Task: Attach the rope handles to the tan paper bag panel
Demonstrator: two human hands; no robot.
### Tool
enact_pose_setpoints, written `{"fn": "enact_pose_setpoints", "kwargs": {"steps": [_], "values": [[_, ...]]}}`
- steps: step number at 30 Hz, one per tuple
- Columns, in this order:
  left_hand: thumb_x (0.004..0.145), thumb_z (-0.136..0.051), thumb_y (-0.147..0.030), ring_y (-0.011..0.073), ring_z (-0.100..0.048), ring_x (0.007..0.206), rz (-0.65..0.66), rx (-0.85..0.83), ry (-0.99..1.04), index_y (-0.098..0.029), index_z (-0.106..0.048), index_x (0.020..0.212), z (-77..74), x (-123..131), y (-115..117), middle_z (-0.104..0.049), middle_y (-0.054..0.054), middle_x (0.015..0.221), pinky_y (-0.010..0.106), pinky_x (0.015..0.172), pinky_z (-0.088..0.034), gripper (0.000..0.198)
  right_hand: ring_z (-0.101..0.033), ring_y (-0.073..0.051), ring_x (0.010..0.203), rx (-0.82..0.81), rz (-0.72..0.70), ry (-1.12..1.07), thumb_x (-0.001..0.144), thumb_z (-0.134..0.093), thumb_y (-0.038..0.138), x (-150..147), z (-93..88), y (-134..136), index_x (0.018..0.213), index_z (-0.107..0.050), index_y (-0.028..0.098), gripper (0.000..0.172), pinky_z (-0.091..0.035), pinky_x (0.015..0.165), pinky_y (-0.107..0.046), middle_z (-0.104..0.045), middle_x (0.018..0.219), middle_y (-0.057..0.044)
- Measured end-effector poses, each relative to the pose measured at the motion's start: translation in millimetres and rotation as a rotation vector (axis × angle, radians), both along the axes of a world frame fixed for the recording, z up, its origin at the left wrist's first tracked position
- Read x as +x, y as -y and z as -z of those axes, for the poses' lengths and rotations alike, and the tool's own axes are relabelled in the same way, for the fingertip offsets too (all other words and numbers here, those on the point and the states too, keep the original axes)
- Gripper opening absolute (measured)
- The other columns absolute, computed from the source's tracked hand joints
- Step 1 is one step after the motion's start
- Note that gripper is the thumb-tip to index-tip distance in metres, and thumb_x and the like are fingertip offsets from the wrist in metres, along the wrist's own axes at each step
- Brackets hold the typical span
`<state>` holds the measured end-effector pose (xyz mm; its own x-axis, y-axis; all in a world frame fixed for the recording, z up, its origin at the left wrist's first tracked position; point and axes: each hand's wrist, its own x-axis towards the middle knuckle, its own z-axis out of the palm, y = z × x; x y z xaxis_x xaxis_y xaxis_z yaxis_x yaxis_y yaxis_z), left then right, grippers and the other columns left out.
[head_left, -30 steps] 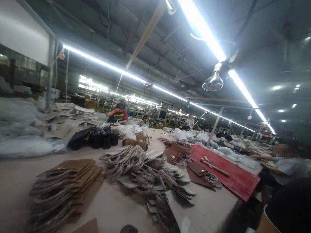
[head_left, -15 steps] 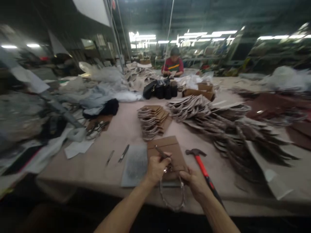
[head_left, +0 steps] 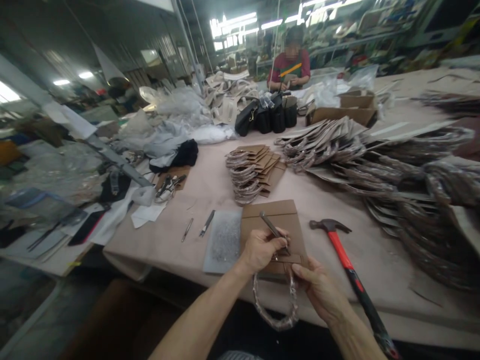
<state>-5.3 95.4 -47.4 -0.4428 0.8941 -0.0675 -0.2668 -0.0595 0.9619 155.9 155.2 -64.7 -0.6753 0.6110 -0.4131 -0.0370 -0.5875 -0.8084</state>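
My left hand (head_left: pixel 260 251) is closed around a slim metal rod-shaped tool (head_left: pixel 267 221), held tilted over a brown bag panel (head_left: pixel 285 217); its lower tip is hard to make out. My right hand (head_left: pixel 322 287) pinches the panel's near right corner, thumb on top. From the panel's near edge a looped handle (head_left: pixel 275 324), wrapped in clear plastic, hangs past the table edge. Part of the panel lies over a grey slab (head_left: pixel 223 245). To the right rests a claw hammer (head_left: pixel 347 262) with a red and black grip.
Two small tools, a thin one (head_left: pixel 187 230) and a thicker one (head_left: pixel 207 223), lie left of the slab. Beyond the panel is a stack of brown panels (head_left: pixel 272 172) with wrapped handles. More wrapped handles (head_left: pixel 322 142) heap at right. A co-worker (head_left: pixel 288 65) sits across the table.
The view has shifted, so the table things appear tilted and the hammer sits farther right. Both hands keep their hold on the tool and the panel.
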Motion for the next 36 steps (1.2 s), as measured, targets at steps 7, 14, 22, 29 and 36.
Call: {"fn": "enact_pose_setpoints", "kwargs": {"steps": [7, 14, 22, 29, 36], "values": [[0.074, -0.088, -0.040, 0.0205, -0.074, 0.088, 0.050, 0.061, 0.136, -0.012, -0.075, 0.092, 16.7, -2, 4, -0.078, 0.011, 0.098, 0.032, 0.084, -0.059, 0.035, -0.044, -0.011, 0.055, 0.027, -0.001, 0.019, 0.058, -0.090, 0.044, 2, 9.3, 4, 0.082, -0.073, 0.016, 0.040, -0.035, 0.047, -0.024, -0.060, 0.067, -0.003], [0.079, -0.086, -0.038, 0.0214, -0.075, 0.094, 0.090, 0.081, 0.156, -0.013, -0.076, 0.097, 29.7, -4, 5, -0.078, 0.011, 0.102, 0.034, 0.090, -0.058, 0.032, -0.047, -0.013, 0.056, 0.043, 0.004, 0.057, 0.056, -0.090, 0.045, 4, 16.3, 2, 0.077, -0.074, 0.016, 0.040, -0.037, 0.049, -0.026, -0.062, 0.066, -0.004], [0.076, -0.088, -0.041, 0.0222, -0.075, 0.091, 0.095, 0.059, 0.211, -0.012, -0.076, 0.094, 25.6, -3, 6, -0.078, 0.012, 0.101, 0.035, 0.088, -0.059, 0.037, -0.048, -0.014, 0.058, 0.052, 0.003, 0.097, 0.056, -0.090, 0.043, 6, 17.6, 3, 0.074, -0.073, 0.016, 0.036, -0.039, 0.052, -0.026, -0.061, 0.064, -0.003], [0.077, -0.085, -0.049, 0.0262, -0.073, 0.101, 0.151, 0.048, 0.113, -0.013, -0.077, 0.098, 30.4, -7, 8, -0.078, 0.013, 0.105, 0.041, 0.099, -0.055, 0.042, -0.049, -0.015, 0.058, 0.041, -0.010, 0.115, 0.055, -0.089, 0.043, 3, 10.1, 2, 0.072, -0.073, 0.016, 0.036, -0.040, 0.053, -0.028, -0.061, 0.064, -0.003], [0.079, -0.082, -0.051, 0.0254, -0.073, 0.101, 0.158, 0.028, -0.007, -0.014, -0.078, 0.099, 21.5, -7, 9, -0.079, 0.012, 0.106, 0.038, 0.097, -0.055, 0.042, -0.050, -0.015, 0.057, 0.039, -0.002, 0.128, 0.055, -0.090, 0.045, 1, 8.9, 3, 0.072, -0.072, 0.016, 0.038, -0.040, 0.053, -0.028, -0.061, 0.063, -0.004]]}}
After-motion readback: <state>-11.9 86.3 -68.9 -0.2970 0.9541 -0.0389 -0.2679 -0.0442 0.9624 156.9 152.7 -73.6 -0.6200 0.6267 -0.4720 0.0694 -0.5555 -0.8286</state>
